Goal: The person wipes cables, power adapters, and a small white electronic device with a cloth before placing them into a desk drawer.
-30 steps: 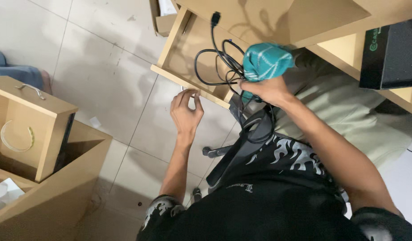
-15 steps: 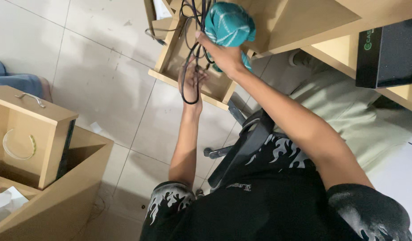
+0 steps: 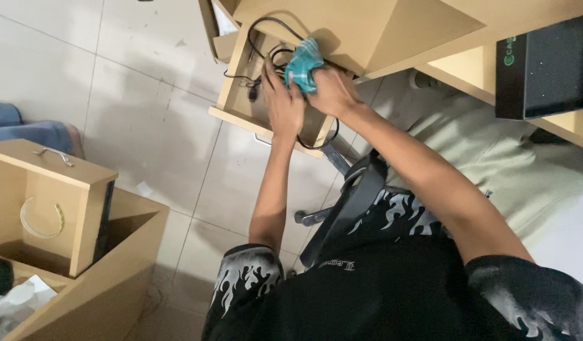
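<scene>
My right hand (image 3: pixel 332 90) grips a teal cloth (image 3: pixel 302 62) over the open wooden drawer (image 3: pixel 231 113) of the desk. My left hand (image 3: pixel 282 101) presses down beside it on a tangle of black cable (image 3: pixel 266 26) that lies in the drawer. One loop of the cable hangs over the drawer's front edge near my right wrist. Whether the left fingers close around the cable is hidden.
A black box (image 3: pixel 544 66) stands on the desk shelf at right. A removed wooden drawer with a metal handle (image 3: pixel 54 155) rests on a low cabinet (image 3: pixel 114 252) at left. A black office chair (image 3: pixel 354 202) is under me, on a tiled floor (image 3: pixel 146 82). Another person's blue-clad leg (image 3: pixel 26 129) shows at far left.
Both hands have dropped from above the drawer down into it, bringing the cloth and cable with them. The cable, held up before, now lies in the drawer.
</scene>
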